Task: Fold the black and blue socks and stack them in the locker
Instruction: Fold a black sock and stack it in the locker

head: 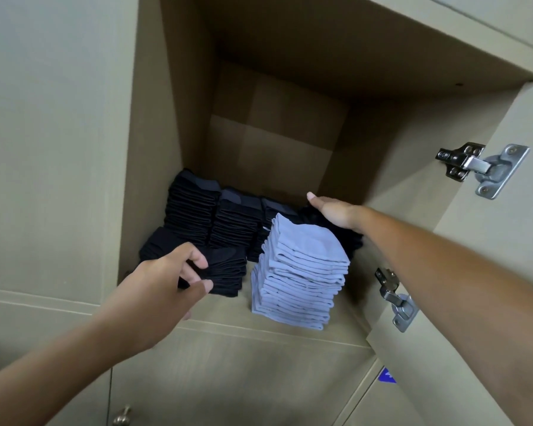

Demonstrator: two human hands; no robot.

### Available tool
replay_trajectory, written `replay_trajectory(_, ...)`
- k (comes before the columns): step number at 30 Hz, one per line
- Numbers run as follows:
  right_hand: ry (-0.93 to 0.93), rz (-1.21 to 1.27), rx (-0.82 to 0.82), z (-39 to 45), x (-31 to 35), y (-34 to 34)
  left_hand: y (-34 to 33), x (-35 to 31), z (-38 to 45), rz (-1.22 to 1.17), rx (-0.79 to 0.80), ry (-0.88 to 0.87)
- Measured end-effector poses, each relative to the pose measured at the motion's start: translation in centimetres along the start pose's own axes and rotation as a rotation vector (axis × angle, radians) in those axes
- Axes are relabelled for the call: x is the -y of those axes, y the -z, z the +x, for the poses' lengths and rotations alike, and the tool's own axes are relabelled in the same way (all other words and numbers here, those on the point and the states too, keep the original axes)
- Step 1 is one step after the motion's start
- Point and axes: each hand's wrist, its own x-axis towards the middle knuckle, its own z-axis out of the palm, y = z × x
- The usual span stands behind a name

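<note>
Both hands reach into the locker (154,149): the left hand (166,281) pinches the front black socks (225,272), the right hand (336,213) rests flat on rear ones (fingers hidden), so brushing could topple the leaning blue socks (302,272).

Sock stacks (299,272) inside locker (197,118)

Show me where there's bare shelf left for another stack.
Bare shelf runs along the front edge, before the blue stack and black stacks. The left and back are crowded. The right hand rests on black socks behind the blue stack; the left hand holds the front black stack.
</note>
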Motion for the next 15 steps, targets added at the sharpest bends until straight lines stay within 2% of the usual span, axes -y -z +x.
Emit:
replay_trajectory(5,0.156,-0.054,-0.298,-1.9,1.2,0.6,1.2,0.1,-0.6,0.034,0.038,-0.021)
replay_trajectory(7,0.224,-0.063,-0.363,-3.4,1.8,0.0,1.7,0.2,-0.9,0.052,0.050,-0.030)
replay_trajectory(12,0.312,-0.131,-0.332,-7.0,3.9,-2.1,3.3,0.2,-1.7,0.088,0.072,-0.021)
replay_trajectory(15,0.386,-0.033,-0.337,-10.3,5.8,-3.8,4.2,0.0,-2.5,0.117,0.091,-0.014)
